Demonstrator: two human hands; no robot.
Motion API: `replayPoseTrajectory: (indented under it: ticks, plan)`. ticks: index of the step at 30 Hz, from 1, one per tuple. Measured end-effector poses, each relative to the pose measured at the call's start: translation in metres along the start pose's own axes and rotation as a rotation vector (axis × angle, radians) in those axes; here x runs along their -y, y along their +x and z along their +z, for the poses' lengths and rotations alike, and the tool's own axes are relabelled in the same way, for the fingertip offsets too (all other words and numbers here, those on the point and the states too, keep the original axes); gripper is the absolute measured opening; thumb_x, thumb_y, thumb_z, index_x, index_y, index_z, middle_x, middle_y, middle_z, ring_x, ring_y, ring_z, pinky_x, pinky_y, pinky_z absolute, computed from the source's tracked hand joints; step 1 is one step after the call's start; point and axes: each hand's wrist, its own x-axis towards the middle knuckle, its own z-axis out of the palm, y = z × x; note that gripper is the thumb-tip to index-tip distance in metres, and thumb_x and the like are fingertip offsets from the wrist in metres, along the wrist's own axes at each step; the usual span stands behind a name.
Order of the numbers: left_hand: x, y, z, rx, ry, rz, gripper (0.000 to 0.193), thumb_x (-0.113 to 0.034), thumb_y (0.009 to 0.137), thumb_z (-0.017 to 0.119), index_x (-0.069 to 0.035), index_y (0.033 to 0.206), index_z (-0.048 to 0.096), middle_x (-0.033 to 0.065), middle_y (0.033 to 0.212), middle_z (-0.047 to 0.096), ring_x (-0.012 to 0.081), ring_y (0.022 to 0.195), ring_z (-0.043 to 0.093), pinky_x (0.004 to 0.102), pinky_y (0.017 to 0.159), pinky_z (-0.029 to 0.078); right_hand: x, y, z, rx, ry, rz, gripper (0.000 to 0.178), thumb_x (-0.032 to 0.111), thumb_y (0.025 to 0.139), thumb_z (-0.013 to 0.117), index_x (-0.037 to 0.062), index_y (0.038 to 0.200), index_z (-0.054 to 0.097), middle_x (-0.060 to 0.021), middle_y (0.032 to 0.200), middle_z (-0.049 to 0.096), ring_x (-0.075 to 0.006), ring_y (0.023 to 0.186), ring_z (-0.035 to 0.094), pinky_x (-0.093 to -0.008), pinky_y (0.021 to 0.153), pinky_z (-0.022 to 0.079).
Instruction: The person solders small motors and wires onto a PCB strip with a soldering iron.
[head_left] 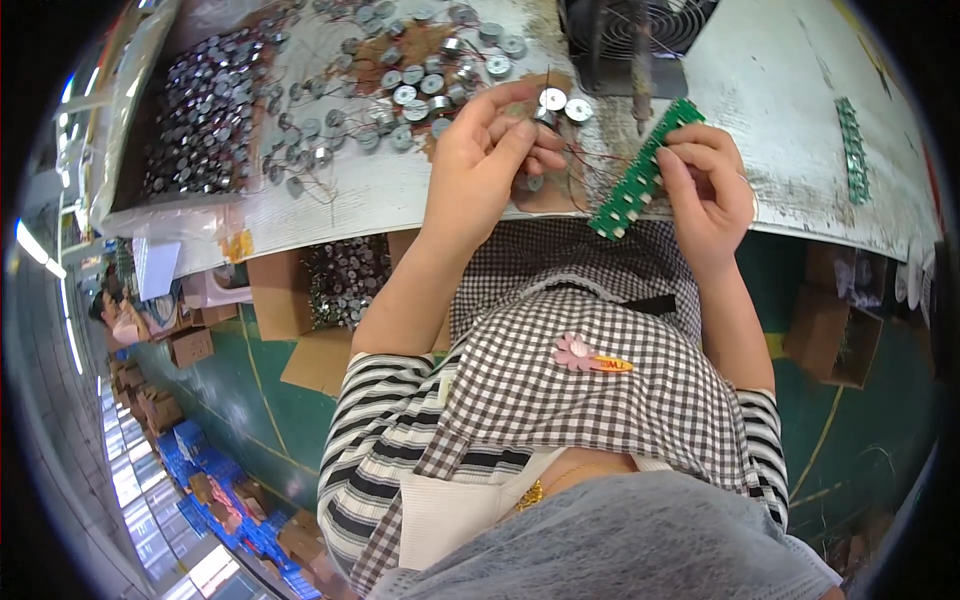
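My left hand [490,145] pinches a small round silver motor [545,112] with thin red wires trailing from it, just above the near edge of the white workbench [400,195]. My right hand [705,180] grips a long green circuit board strip [640,172], held tilted, its upper end near the motor. Two more silver motors [565,103] lie right behind my left fingers.
Several loose silver motors with wires [420,85] cover the bench, with a dense pile in a tray [205,105] at far left. A black fan [640,30] stands at the back. Another green strip [853,150] lies at right. Cardboard boxes [835,330] sit on the green floor below.
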Motion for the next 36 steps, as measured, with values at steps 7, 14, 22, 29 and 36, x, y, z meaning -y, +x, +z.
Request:
replayPoseTrajectory:
  ticks: [7,14,22,29,36]
  plan:
    - [0.005,-0.001,0.018,0.12,-0.083,-0.181,0.017,-0.01,0.09,0.06,0.005,0.098,0.06,0.0004,0.074,0.06,0.0041,0.062,0.052,0.0179,0.055,0.043,0.0,-0.005,-0.004,0.043,0.216,0.076,0.01,-0.003,0.083,0.063,-0.0039,0.086,0.053,-0.0146,0.102,0.059,-0.0088,0.073,0.055,-0.0199,0.062,0.048]
    - [0.006,0.001,0.032,0.131,0.154,-0.115,0.014,-0.011,0.086,0.065,0.003,0.084,0.064,-0.0047,0.067,0.057,0.0018,0.058,0.047,0.0172,0.054,0.039,0.004,-0.002,-0.006,0.113,0.023,-0.061,0.006,-0.005,0.081,0.062,-0.0037,0.084,0.057,-0.0139,0.1,0.059,-0.0109,0.069,0.06,-0.0212,0.057,0.051]
    - [0.017,0.009,0.047,0.046,0.248,0.157,0.011,-0.008,0.079,0.066,0.003,0.079,0.063,-0.0005,0.064,0.059,0.0025,0.055,0.048,0.0194,0.05,0.038,0.004,0.0,-0.002,0.059,0.045,-0.099,0.008,-0.005,0.08,0.064,-0.0036,0.084,0.058,-0.014,0.1,0.06,-0.0107,0.065,0.06,-0.0207,0.055,0.051]
    - [0.013,0.011,0.052,0.003,0.235,0.072,0.011,-0.007,0.078,0.064,0.003,0.076,0.062,0.0007,0.063,0.059,0.0021,0.057,0.049,0.0197,0.051,0.039,0.007,0.006,-0.002,0.054,-0.013,-0.099,0.008,-0.006,0.078,0.065,-0.0029,0.082,0.058,-0.0146,0.098,0.061,-0.0105,0.06,0.06,-0.0201,0.052,0.049]
    - [0.009,0.01,0.057,-0.033,0.159,0.138,0.01,-0.006,0.077,0.065,0.003,0.073,0.06,0.0001,0.064,0.058,0.002,0.058,0.048,0.0194,0.051,0.039,0.007,0.012,-0.002,0.073,-0.081,-0.162,0.008,-0.005,0.078,0.066,-0.0026,0.082,0.06,-0.0141,0.098,0.061,-0.0099,0.059,0.059,-0.02,0.051,0.047]
